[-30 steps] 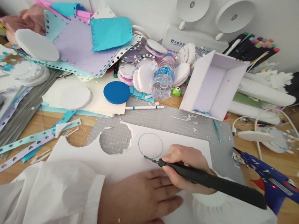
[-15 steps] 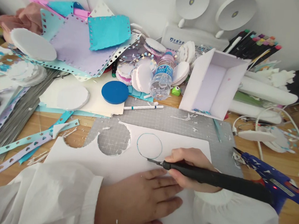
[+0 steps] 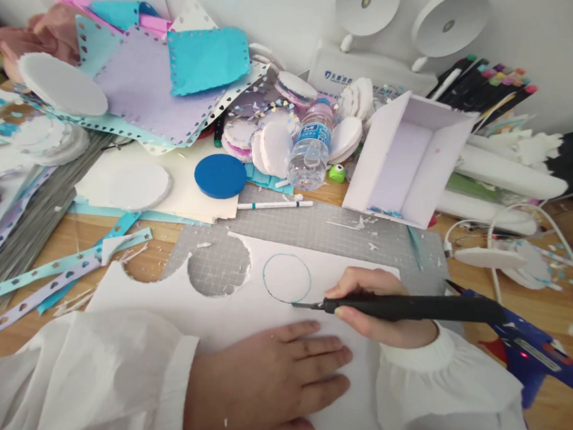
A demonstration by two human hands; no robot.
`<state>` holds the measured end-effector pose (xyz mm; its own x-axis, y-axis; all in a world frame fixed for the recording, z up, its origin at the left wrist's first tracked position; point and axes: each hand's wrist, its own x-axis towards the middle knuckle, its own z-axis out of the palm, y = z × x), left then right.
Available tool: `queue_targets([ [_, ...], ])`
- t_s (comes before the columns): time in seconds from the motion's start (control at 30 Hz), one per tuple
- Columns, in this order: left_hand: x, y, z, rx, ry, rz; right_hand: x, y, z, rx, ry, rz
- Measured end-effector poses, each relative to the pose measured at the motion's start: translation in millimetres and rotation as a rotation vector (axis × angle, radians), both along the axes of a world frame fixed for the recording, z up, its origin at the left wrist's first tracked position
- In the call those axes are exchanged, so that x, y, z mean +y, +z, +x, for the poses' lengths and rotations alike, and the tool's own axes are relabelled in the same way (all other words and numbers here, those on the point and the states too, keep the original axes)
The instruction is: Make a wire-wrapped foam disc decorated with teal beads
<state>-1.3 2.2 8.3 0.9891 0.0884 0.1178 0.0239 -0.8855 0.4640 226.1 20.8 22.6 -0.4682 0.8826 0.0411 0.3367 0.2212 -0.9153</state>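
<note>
On this cluttered worktop [image 3: 569, 427], you've moved the black cutter [image 3: 409, 307] rightward along the lower edge of the teal circle [image 3: 287, 278] on the white board [image 3: 237, 318] (seemingly following its outline), your right hand [image 3: 389, 331] gripping the cutter, your left hand [image 3: 266, 384] spread flat below the circle.

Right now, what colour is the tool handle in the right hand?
The tool handle is black, clearest in the head view.
</note>
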Motion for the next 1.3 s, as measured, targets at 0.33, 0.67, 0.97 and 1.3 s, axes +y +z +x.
queue_targets([
  [0.33, -1, -1.4, -1, 0.018, -0.014, -0.013, 1, -11.5, 6, 0.300, -0.360, -0.095],
  [0.67, 2, 2.3, 2, 0.041, -0.048, -0.126, -31, 7.5, -62, -0.044, -0.217, 0.025],
  [0.97, 1, -0.8, 2, 0.021, -0.033, -0.148, -38, -0.5, -64, -0.207, -0.298, 0.148],
  [1.3, -2, -3.9, 3, 0.005, 0.004, -0.076, -36, -4.5, -72, -0.389, -0.243, 0.323],
])
